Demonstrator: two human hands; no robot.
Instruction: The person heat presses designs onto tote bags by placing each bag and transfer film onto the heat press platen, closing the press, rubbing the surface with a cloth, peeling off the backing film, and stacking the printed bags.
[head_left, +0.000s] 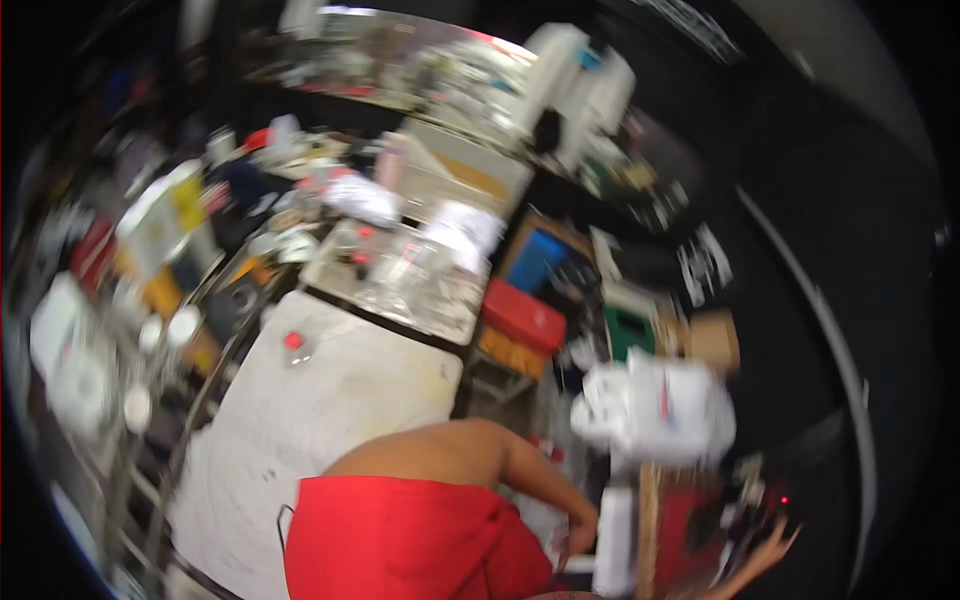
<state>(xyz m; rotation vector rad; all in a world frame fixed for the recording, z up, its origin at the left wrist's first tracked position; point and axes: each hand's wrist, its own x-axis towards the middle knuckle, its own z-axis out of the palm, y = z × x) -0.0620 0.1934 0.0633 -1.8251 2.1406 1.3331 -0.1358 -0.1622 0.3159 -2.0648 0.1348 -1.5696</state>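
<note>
My left arm reaches across a red garment (pixel 400 535), and my left hand (pixel 580 537) hangs down beside a white upright box-like object (pixel 615 540). Blur hides its fingers, so I cannot tell whether it grips anything. At the lower right, my right hand (pixel 775 550) is stretched out with fingers apart and nothing visible in it. It is close to a dark, cluttered pile (pixel 738 525) of small things too blurred to name. Between the hands is a red surface with a brown edge (pixel 648 530). Above them sits a full white plastic bag (pixel 660 405).
A white tabletop (pixel 330 390) bears a small clear container with a red lid (pixel 293 341). Beyond it, another surface holds clear plastic packages (pixel 400 280). Red and orange boxes (pixel 522 318) stand to the right. Cluttered shelving with a metal frame (pixel 140 470) lines the left.
</note>
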